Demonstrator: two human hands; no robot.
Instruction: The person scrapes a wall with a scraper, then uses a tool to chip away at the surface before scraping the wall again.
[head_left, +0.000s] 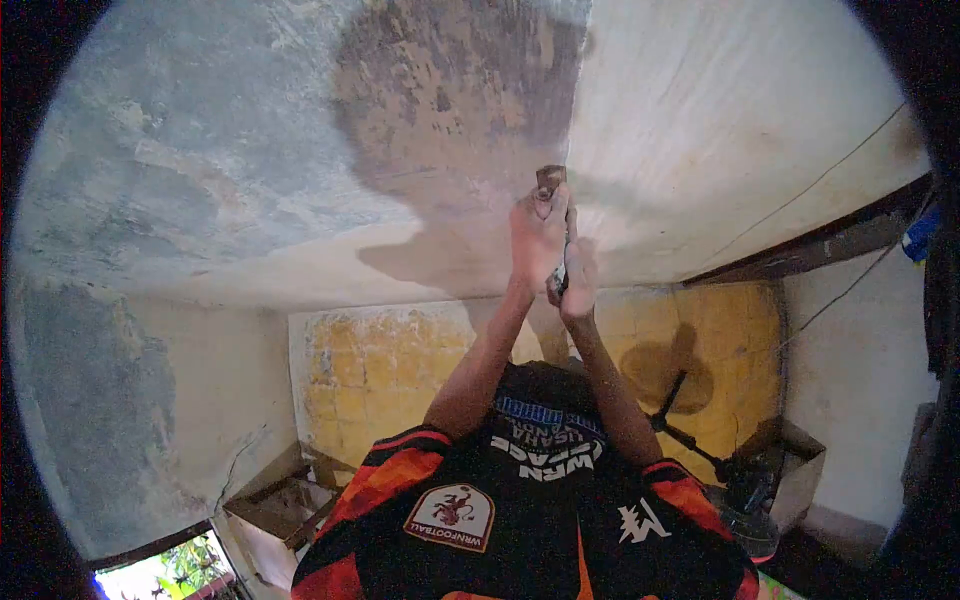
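Both my hands are raised to the wall and closed round one slim, scraper-like hand tool [551, 180] with a flat brown end. That end meets the wall by the line between a patchy grey-brown area [460, 100] and a whitish area [700, 110]. My left hand [538, 238] is higher up, just behind the brown end. Lower and to the right, my right hand [578, 278] wraps the tool's lower part, where a small shiny bit shows between the hands. Fingers hide most of the tool's length.
Yellow tiled floor [390, 375], worn at its edges, lies at the wall's foot. Cardboard boxes [265, 515] stand at lower left. At the right are a dark stand-like object [690, 435], another box [800, 470] and a cable [850, 285] along the wall.
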